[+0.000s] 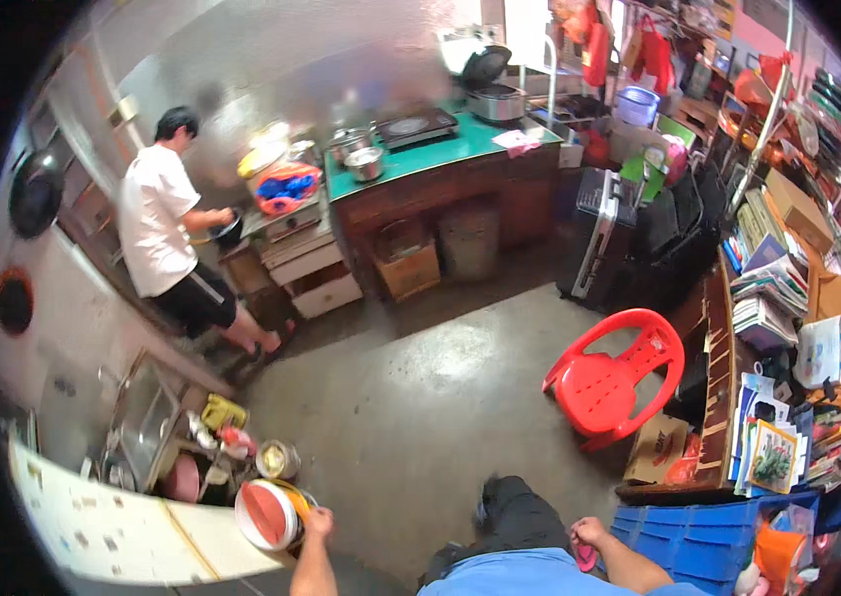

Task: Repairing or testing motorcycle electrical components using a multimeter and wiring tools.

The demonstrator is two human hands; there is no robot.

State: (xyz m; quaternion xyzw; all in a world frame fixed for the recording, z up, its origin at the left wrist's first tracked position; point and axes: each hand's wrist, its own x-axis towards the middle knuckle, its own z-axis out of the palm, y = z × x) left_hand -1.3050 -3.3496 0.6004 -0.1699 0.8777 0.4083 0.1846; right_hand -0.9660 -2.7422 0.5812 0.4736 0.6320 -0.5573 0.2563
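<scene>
Concrete floor (410,397) is seen below; a white-and-red tub (266,515) is gripped at its rim by the left hand (318,520) (a pink object (585,556) is pinched in the right hand (587,534)).

shirt: light blue, short-sleeved | forearms: bare, no watch or gloves | legs: dark trousers | footwear: dark shoe

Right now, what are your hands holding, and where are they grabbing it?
The left hand grips the rim of a white bowl with a red inside. The right hand holds something small and pink; the exact spot of that hold can't be told.
</scene>
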